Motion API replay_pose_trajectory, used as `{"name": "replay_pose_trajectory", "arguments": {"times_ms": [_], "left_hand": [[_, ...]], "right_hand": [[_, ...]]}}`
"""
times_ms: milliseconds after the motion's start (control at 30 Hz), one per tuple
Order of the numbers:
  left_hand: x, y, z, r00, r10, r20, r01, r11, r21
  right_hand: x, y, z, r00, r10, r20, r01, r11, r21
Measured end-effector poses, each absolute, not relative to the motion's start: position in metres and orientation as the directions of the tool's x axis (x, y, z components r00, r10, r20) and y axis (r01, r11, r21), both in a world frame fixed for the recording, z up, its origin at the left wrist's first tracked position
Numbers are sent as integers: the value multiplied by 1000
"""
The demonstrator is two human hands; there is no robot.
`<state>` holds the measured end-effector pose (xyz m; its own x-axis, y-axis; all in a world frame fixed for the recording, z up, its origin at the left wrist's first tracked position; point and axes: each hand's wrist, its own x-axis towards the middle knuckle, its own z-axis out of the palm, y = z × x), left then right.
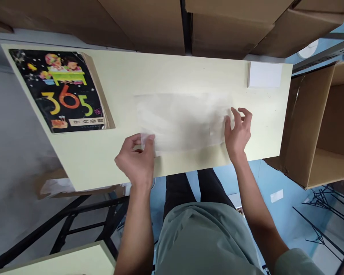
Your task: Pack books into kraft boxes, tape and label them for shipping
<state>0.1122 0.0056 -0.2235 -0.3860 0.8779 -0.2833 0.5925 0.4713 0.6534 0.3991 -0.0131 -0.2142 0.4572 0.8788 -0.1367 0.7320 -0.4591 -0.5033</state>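
Thin see-through sheet (183, 120) lying flat at the middle of the pale worktop (117, 80), blurred across its surface. Left hand (137, 158) at the sheet's near left corner, thumb and fingers pinched closed on that corner. Right hand (238, 131) at the sheet's right edge, fingers loosely spread and touching it; whether gripping or only pressing, cannot tell. Book (63, 89) with "365" on a dark cover well left of the sheet. White pad (264, 75) beyond the sheet's far right corner. Open cardboard box (321, 122) right of the sheet, off the worktop.
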Motion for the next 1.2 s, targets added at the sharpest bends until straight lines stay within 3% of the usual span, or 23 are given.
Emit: {"name": "replay_pose_trajectory", "arguments": {"times_ms": [100, 200, 367, 467, 533, 600, 667, 733, 867, 1200], "left_hand": [[115, 5, -224, -425, 883, -201, 676, 457, 579], [112, 8, -226, -410, 891, -195, 719, 447, 533], [88, 16, -220, -417, 880, -227, 745, 474, 469], [91, 22, -209, -348, 926, -146, 781, 373, 501], [107, 28, -207, -189, 978, -87, 775, 203, 598], [129, 35, -214, 76, 992, -99, 725, 13, 689], [147, 42, -228, 326, 936, -133, 691, -140, 709], [154, 48, -244, 444, 885, -142, 694, -240, 678], [139, 50, -263, 450, 886, -109, 723, -290, 627], [131, 39, -269, 414, 910, 3, 698, -320, 640]], "right_hand": [[354, -12, -202, 199, 950, -239, 851, -288, -439], [314, -7, -201, -14, 937, -350, 908, -134, -396], [308, 4, -218, 88, 912, -401, 942, -207, -264], [316, 5, -222, 88, 892, -443, 950, -210, -233], [316, 3, -225, 81, 890, -450, 956, -197, -217], [315, 0, -230, 92, 909, -406, 963, -184, -195], [316, -4, -237, 101, 936, -337, 970, -168, -177], [321, -6, -242, 92, 954, -286, 974, -146, -174], [333, -8, -244, 94, 967, -235, 973, -139, -183], [338, -13, -240, 113, 980, -164, 976, -141, -167]]}}
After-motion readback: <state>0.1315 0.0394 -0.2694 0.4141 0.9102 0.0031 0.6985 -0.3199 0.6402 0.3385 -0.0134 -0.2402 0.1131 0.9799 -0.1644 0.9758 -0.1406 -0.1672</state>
